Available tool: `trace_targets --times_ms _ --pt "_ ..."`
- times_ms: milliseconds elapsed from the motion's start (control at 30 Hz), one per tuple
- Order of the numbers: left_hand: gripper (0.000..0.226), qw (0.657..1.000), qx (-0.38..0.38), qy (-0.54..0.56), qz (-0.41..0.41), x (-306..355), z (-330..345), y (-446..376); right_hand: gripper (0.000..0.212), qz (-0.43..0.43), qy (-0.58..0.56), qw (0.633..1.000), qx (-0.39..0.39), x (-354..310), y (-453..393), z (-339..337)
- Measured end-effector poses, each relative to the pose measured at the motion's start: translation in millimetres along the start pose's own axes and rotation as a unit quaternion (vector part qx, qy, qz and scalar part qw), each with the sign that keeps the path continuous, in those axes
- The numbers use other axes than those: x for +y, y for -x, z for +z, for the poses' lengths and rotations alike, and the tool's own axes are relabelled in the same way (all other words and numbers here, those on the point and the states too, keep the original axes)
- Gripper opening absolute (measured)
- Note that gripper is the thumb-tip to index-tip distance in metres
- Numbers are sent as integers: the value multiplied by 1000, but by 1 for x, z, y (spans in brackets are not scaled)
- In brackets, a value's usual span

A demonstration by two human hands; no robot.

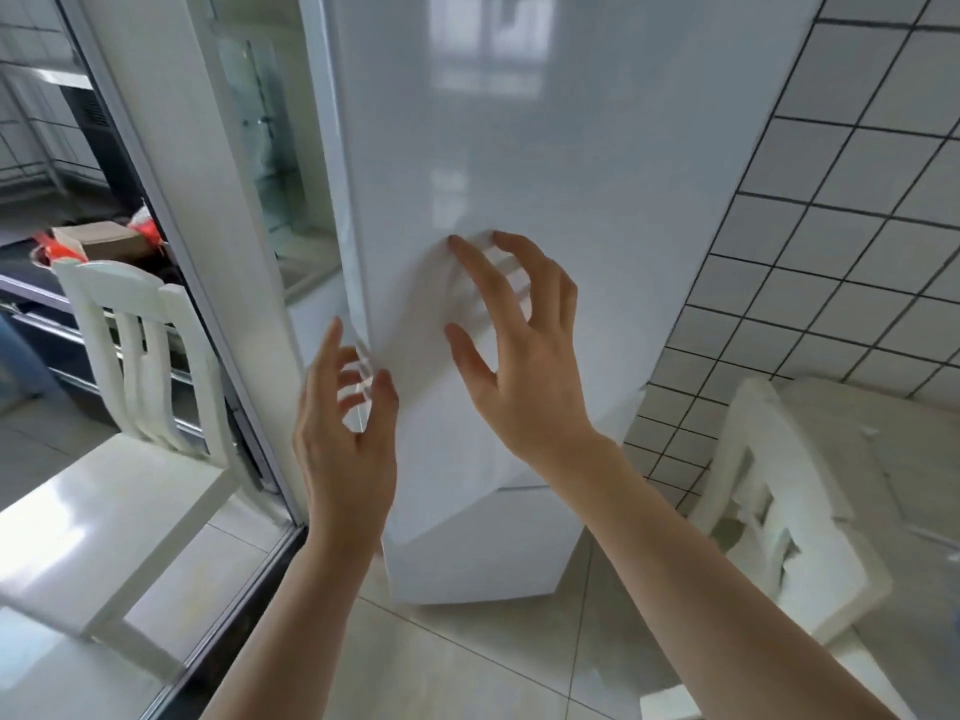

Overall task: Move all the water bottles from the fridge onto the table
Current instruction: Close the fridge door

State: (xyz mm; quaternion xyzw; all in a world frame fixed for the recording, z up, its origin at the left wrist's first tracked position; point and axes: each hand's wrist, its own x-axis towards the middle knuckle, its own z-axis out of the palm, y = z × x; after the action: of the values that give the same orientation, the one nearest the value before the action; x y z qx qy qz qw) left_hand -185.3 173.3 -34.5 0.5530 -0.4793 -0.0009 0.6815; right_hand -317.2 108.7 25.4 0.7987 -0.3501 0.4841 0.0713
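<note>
A tall white fridge (519, 148) fills the middle of the view with its door closed, so no water bottles show. My left hand (343, 433) is at the door's left edge, fingers spread and loosely bent, holding nothing. My right hand (519, 345) hovers over the door's front, fingers spread with the tips at or near the surface. Neither hand holds anything.
A white chair (140, 356) stands at the left beside a glossy white table (62, 537). A sliding glass door frame (171, 241) runs next to the fridge. Another white chair (779, 511) and table corner sit at the right, under a tiled wall (857, 200).
</note>
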Motion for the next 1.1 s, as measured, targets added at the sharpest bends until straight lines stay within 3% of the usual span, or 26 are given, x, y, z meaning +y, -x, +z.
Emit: trace_targets --times_ms 167,567,833,1100 --pt "38 1000 8 -18 0 -40 8 -50 51 -21 38 999 25 8 -23 62" --pt "46 998 -1 -56 -9 -125 59 -146 55 9 134 990 -44 41 -70 153" --pt "48 998 -50 25 -9 -164 87 -188 66 46 230 971 -39 60 -93 203" --pt "55 993 -89 71 -39 -187 91 -197 67 55 282 958 20 69 -99 232"
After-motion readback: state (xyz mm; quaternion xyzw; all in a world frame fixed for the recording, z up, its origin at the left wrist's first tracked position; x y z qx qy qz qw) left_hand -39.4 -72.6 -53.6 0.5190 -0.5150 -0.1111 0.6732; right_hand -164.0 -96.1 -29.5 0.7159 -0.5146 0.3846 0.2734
